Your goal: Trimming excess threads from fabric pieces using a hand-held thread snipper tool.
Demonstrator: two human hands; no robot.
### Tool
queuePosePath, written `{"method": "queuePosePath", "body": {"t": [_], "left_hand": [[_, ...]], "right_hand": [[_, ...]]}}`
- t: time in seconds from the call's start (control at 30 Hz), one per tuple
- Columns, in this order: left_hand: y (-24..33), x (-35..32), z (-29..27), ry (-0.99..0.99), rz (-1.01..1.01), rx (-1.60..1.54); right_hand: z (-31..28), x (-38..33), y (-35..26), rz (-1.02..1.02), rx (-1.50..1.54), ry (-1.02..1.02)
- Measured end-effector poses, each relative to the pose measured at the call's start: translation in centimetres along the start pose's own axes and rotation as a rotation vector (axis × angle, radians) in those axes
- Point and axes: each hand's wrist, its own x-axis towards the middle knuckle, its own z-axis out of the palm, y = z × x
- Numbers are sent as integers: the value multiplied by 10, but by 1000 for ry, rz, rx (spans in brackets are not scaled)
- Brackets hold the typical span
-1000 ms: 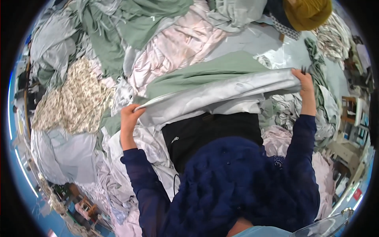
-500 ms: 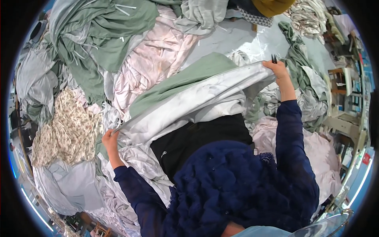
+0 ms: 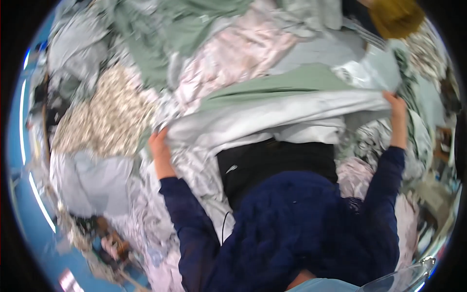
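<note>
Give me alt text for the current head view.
A person's left hand and right hand hold a green and white cloth spread between them, beyond a black garment and navy top. Heaped pink fabric, green fabric and beige fabric lie around it.

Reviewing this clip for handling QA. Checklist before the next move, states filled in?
1. Left hand gripping the green-and-white cloth: ok, at its left end.
2. Right hand gripping it: ok, at its right end.
3. Cloth spread between the hands: ok, held wide.
4. Surroundings clear of other fabric: not ok, pink cloth and cream patterned cloth lie nearby.
5. Right hand free of tools: cannot tell, blurred.
</note>
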Motion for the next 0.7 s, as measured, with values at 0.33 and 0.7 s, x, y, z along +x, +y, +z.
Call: {"method": "queuePosePath", "body": {"t": [0.33, 0.7], "left_hand": [[37, -61, 102, -396, -79, -201], [62, -110, 159, -521, -179, -273]], "right_hand": [[-151, 86, 57, 34, -29, 224], [238, -149, -149, -736, -130, -426]]}}
